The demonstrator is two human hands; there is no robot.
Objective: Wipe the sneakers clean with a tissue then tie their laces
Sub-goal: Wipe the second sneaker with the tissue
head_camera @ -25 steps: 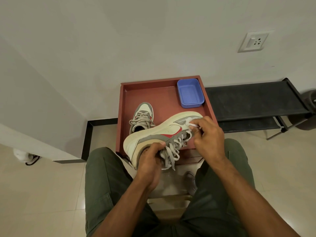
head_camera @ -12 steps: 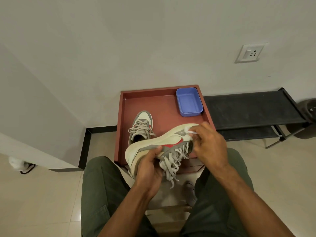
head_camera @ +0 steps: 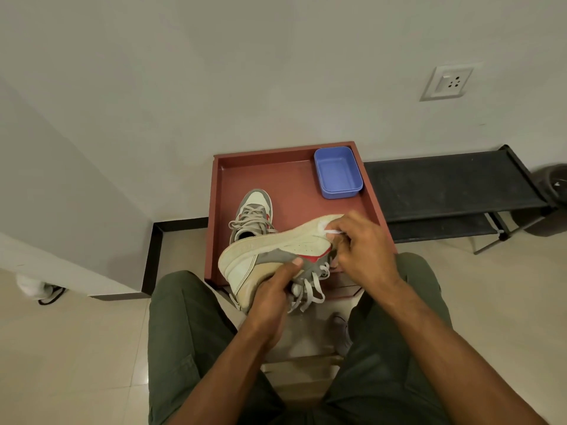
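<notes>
My left hand point(head_camera: 271, 294) grips a cream, grey and red sneaker point(head_camera: 276, 250) by its heel end, tipped on its side above the tray's near edge, loose laces point(head_camera: 310, 289) dangling. My right hand point(head_camera: 362, 250) pinches a small white tissue point(head_camera: 329, 229) against the shoe's toe end. The second sneaker point(head_camera: 253, 214) stands upright on the red-brown tray point(head_camera: 291, 179), toe toward the wall, laces untied.
A blue plastic tub point(head_camera: 337, 171) sits in the tray's far right corner. A low black rack point(head_camera: 454, 191) stands to the right against the wall, with a dark bin point(head_camera: 552, 194) beyond it. My knees in green trousers flank the tray. Tiled floor lies on both sides.
The held sneaker has rolled so its sole edge faces up more. My right hand with the tissue has shifted along the toe area. The view has tilted upward slightly.
</notes>
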